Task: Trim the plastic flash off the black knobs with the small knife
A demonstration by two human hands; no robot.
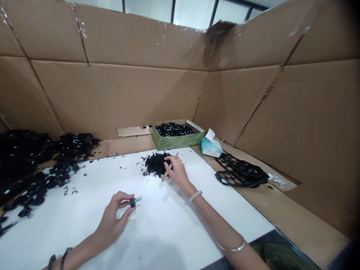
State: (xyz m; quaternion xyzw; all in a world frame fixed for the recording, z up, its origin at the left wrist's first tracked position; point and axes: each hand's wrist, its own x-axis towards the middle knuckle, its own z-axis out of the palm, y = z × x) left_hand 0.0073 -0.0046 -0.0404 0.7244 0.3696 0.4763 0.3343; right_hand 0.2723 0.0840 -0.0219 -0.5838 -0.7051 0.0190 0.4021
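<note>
My left hand (114,217) pinches a small black part with a silver pin (134,201) just above the white table top (157,232). My right hand (176,171) is closed on a thin wooden stick (168,170) and rests at the right edge of a small heap of tiny black rings (154,164). The stick's far tip points up past the fingers. Both wrists wear bracelets.
A green box (176,141) filled with black parts stands behind the heap. A tissue pack (211,147) and a stack of black frames (240,173) lie to the right. A large pile of black parts (33,165) spreads on the left. Cardboard walls (126,97) enclose the table.
</note>
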